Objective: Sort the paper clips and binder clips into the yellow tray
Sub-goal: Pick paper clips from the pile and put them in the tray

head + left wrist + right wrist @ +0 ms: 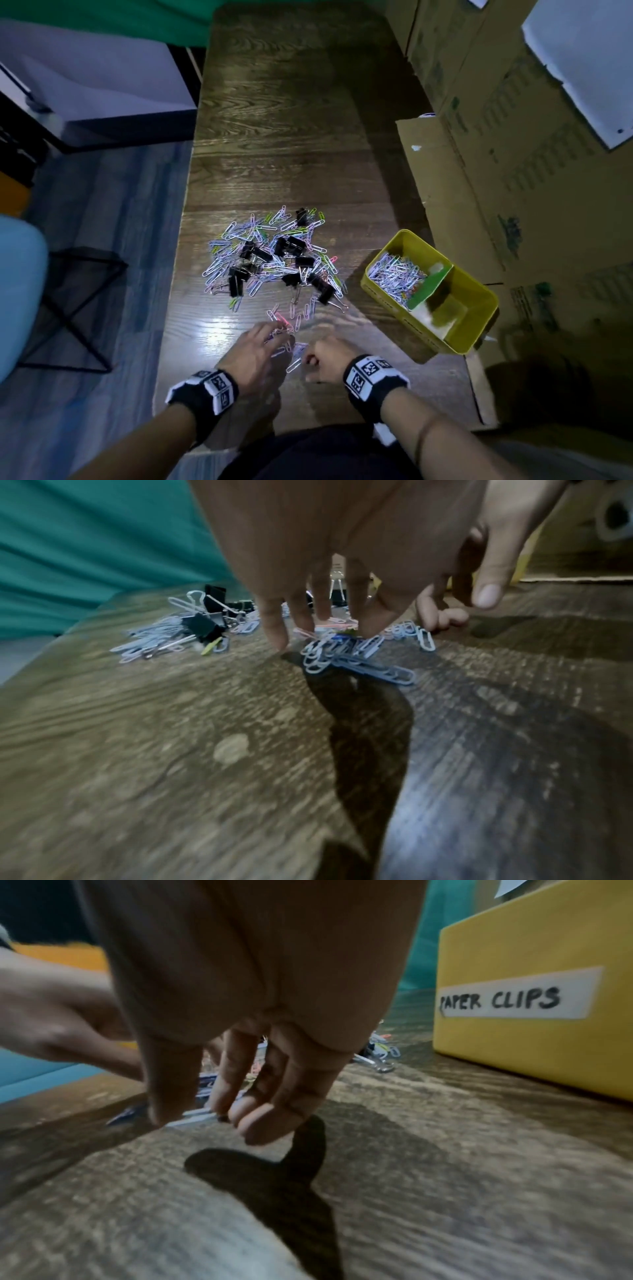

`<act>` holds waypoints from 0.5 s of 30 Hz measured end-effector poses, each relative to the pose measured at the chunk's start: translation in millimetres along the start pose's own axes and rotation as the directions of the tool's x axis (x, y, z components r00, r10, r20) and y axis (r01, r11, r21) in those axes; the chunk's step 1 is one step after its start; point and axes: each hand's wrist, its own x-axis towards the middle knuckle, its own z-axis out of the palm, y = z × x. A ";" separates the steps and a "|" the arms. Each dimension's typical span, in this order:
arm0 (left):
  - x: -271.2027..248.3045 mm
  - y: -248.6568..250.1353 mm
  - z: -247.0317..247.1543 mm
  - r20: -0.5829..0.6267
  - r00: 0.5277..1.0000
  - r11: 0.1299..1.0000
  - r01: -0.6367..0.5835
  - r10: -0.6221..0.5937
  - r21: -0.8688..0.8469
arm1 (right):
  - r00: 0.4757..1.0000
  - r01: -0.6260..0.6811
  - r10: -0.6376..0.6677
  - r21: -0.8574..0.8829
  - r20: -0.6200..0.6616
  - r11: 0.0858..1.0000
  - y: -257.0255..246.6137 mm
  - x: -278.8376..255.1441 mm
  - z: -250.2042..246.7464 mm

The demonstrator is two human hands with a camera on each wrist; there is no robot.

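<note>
A mixed heap of pastel paper clips and black binder clips (pixel 274 260) lies mid-table. The yellow tray (pixel 479 318) stands to its right; a green divider splits it, and the far compartment holds paper clips (pixel 397 277). Its wall carries a "PAPER CLIPS" label (pixel 514 999). Near the front edge sits a small cluster of paper clips (pixel 342 653). My left hand (pixel 277 339) presses straight fingers (pixel 274 631) onto that cluster. Just right of it, my right hand (pixel 310 359) has curled fingers, thumb and index pinching clips (pixel 195 1116) against the wood.
Cardboard boxes (pixel 513 154) line the table's right side, close behind the tray. A black wire-frame stand (pixel 78 308) sits on the floor past the table's left edge. Bare wood stretches beyond the heap.
</note>
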 end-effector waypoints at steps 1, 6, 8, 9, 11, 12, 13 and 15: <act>-6.1 1.7 -4.6 -0.036 0.997 0.997 0.069 -0.070 -0.037 | 1.000 0.000 0.000 0.000 -0.030 1.000 -2.5 3.0 2.5; -30.2 0.2 -1.1 0.032 0.912 0.886 0.404 -0.408 -0.227 | 0.965 -0.022 0.020 -0.006 -0.262 1.000 -14.6 16.8 9.8; -24.4 3.4 11.7 0.020 0.927 0.899 0.369 -0.375 -0.237 | 0.957 -0.081 0.050 -0.099 -0.286 0.992 -20.2 20.1 11.5; -17.4 6.0 16.0 -0.010 0.934 0.909 0.344 -0.356 -0.237 | 0.953 -0.094 0.050 -0.136 -0.298 0.986 -23.4 21.6 12.5; -1.4 12.2 13.8 -0.036 0.934 0.910 0.336 -0.355 -0.244 | 0.951 -0.102 0.051 -0.154 -0.305 0.983 -30.1 25.5 13.8; 6.1 14.6 8.8 -0.025 0.931 0.905 0.348 -0.365 -0.246 | 0.952 -0.109 0.053 -0.172 -0.300 0.979 -33.7 27.4 14.0; 12.2 16.3 3.0 0.000 0.930 0.904 0.357 -0.367 -0.234 | 0.954 -0.120 0.052 -0.215 -0.296 0.969 -36.6 29.2 13.4; 21.4 17.4 -7.3 0.051 0.939 0.924 0.344 -0.340 -0.168 | 0.954 -0.136 0.048 -0.285 -0.295 0.949 -40.8 31.5 11.6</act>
